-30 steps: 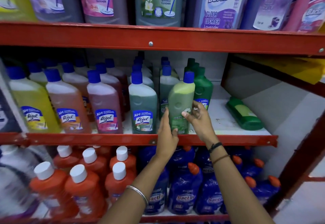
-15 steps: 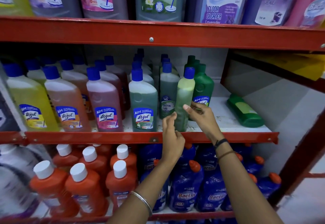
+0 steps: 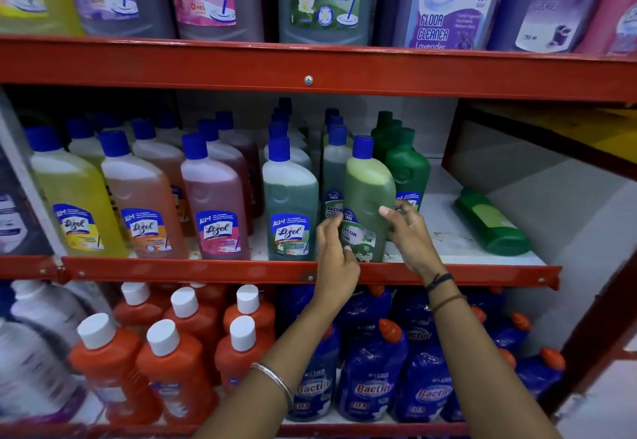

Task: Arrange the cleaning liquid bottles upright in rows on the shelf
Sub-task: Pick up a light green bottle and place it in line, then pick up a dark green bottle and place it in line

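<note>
A light green bottle (image 3: 368,190) with a blue cap stands upright at the front of the middle shelf (image 3: 206,270), leaning slightly right. My left hand (image 3: 336,256) grips its lower left side with the thumb on the label. My right hand (image 3: 408,232) holds its right side, thumb on the front and fingers behind. To its left stands a grey-green Lizol bottle (image 3: 291,204). Behind on the right is a row of dark green bottles (image 3: 408,170). One dark green bottle (image 3: 493,225) lies on its side at the shelf's right end.
Rows of yellow, orange and pink Lizol bottles (image 3: 141,197) fill the left of the middle shelf. White shelf board (image 3: 444,232) shows between my right hand and the lying bottle. Large bottles stand on the top shelf (image 3: 310,66); orange and blue bottles fill the shelf below.
The light green bottle has been turned from edge-on so its label faces more forward. Both hands stayed on it, the left thumb moving onto the label.
</note>
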`<state>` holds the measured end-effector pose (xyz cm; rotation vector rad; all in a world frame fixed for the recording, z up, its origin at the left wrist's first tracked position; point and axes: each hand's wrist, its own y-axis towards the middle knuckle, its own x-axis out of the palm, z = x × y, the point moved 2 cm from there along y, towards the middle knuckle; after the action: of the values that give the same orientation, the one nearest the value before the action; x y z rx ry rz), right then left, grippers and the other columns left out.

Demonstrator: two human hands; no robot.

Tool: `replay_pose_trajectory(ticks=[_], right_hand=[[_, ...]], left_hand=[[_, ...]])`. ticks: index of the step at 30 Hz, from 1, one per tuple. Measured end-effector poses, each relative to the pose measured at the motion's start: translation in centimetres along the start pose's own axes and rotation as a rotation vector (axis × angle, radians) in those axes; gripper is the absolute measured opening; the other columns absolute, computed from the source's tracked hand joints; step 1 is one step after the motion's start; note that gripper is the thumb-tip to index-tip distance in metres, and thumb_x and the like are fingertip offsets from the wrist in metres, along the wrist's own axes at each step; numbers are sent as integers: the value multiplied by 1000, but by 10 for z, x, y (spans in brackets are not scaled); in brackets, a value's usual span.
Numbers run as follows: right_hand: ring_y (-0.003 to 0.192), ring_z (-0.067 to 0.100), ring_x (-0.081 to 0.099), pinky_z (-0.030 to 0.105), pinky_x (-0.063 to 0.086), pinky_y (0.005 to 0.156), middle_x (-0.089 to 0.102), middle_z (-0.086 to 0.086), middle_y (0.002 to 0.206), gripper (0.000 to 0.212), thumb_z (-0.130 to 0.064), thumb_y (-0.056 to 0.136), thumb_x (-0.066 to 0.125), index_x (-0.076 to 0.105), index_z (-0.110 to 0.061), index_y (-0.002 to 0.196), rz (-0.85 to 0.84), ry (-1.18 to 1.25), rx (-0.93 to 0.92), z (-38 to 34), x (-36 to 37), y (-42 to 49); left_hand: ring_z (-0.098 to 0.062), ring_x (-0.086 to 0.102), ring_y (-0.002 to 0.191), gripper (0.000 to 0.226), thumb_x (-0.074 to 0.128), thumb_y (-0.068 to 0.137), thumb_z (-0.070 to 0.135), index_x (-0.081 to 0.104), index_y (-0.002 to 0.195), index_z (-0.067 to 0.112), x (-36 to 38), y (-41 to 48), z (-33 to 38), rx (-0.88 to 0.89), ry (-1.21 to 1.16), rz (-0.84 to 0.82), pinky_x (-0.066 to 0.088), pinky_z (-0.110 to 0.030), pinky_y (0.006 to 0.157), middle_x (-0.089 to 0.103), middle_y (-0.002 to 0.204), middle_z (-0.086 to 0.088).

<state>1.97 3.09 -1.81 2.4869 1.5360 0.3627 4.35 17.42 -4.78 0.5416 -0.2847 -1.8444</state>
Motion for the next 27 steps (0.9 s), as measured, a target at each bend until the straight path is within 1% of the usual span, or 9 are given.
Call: replay_pose_trajectory(ticks=[4, 7, 10, 13, 18, 20, 22, 24, 27], right_hand=[[89, 11, 69, 25, 59, 73, 66, 6, 105, 12, -12, 94, 46, 54, -12, 102, -27, 193, 41, 5, 9, -3], [95, 12, 67, 31, 56, 88, 65, 7, 109, 27, -16, 93, 46, 52, -2, 116, -35, 252, 60, 9, 14, -1], [106, 20, 62, 34, 48, 98, 63, 11, 115, 61, -30, 81, 59, 44, 5, 128, -44, 285, 70, 10, 19, -1], [117, 23, 57, 37, 45, 103, 61, 13, 122, 79, -43, 69, 67, 45, 5, 129, -47, 338, 76, 12, 21, -2], [104, 12, 64, 21, 54, 84, 67, 2, 113, 41, -36, 91, 47, 56, -9, 120, -26, 101, 32, 15, 19, -7], [108, 12, 61, 20, 50, 90, 64, 3, 117, 38, -32, 93, 48, 56, -9, 122, 53, -70, -43, 10, 11, -10], [106, 8, 59, 17, 47, 90, 63, -1, 114, 33, -30, 92, 51, 57, -12, 119, 129, -181, -132, 0, -2, -14], [97, 4, 60, 12, 47, 82, 65, -5, 105, 27, -28, 92, 53, 60, -12, 113, 183, -236, -192, -12, -24, -16], [91, 7, 60, 13, 47, 76, 64, -2, 99, 29, -30, 92, 54, 61, -8, 109, 279, -328, -217, -29, -72, -12]], left_hand=[[-20, 29, 136, 75, 40, 83, -11, 12, 146, 20, 4, 4, 4, -128, 52, -50, 28, -33, 114, 26, 147, -6], [-17, 31, 134, 80, 38, 82, -13, 8, 146, 25, 2, -2, 6, -129, 25, -29, 33, -35, 112, 27, 147, -5], [-13, 26, 136, 82, 37, 81, -14, 6, 147, 25, 2, -7, 5, -111, 31, 22, 26, -29, 113, 25, 147, -4], [-18, 27, 137, 84, 38, 80, -12, 5, 146, 28, 3, -9, 2, -81, 31, 61, 28, -41, 116, 27, 145, -3], [-17, 26, 138, 77, 42, 84, -7, 9, 146, 23, 7, -18, 6, -48, 51, 99, 33, -43, 113, 20, 148, -1], [-18, 24, 140, 69, 42, 83, -8, 22, 142, 19, 12, -25, 13, 51, 49, 186, 32, -39, 114, 19, 150, -4], [-21, 29, 138, 63, 41, 82, -9, 32, 135, 24, 18, -30, 27, 217, 11, 232, 33, -31, 112, 26, 147, -5], [-21, 36, 133, 55, 40, 83, -5, 38, 128, 27, 32, -28, 43, 352, -35, 191, 39, -34, 106, 34, 141, -4], [-18, 40, 128, 39, 41, 84, -4, 47, 119, 13, 68, -10, 63, 421, -72, 92, 37, -37, 108, 40, 132, -1]])
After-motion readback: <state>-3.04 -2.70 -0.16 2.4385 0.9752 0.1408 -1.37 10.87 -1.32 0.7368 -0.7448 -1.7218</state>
